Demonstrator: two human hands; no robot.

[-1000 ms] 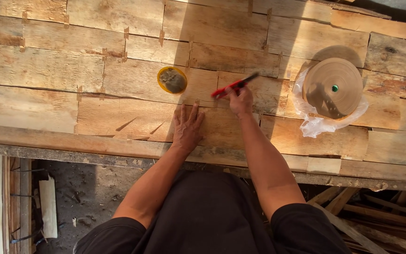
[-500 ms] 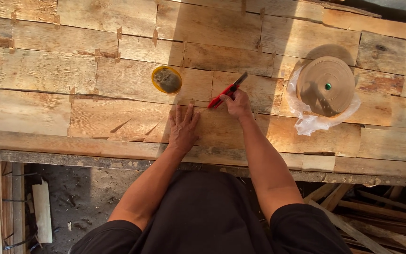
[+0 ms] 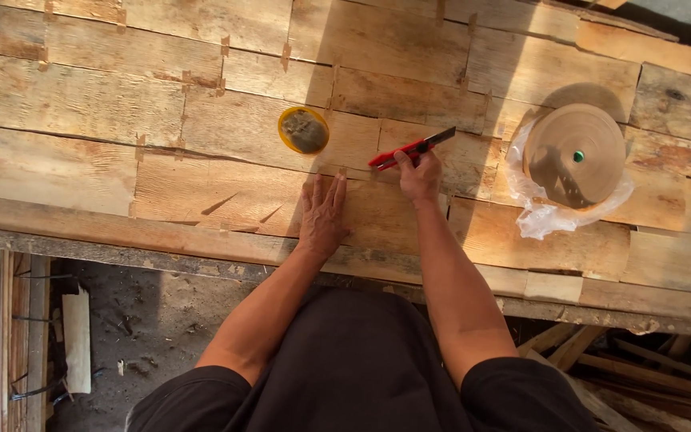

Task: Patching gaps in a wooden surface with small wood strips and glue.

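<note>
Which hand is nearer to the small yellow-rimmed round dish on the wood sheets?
Left. The left hand lies flat on the wood just below the dish; the right hand, holding the red utility knife, sits farther off to its right.

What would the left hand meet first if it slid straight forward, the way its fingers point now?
The left hand lies flat on the wooden sheet, fingers pointing away from the person. Straight ahead, the first thing is probably the small yellow-rimmed round container, a little to the left of that line, so the fingers might only graze it.
</note>
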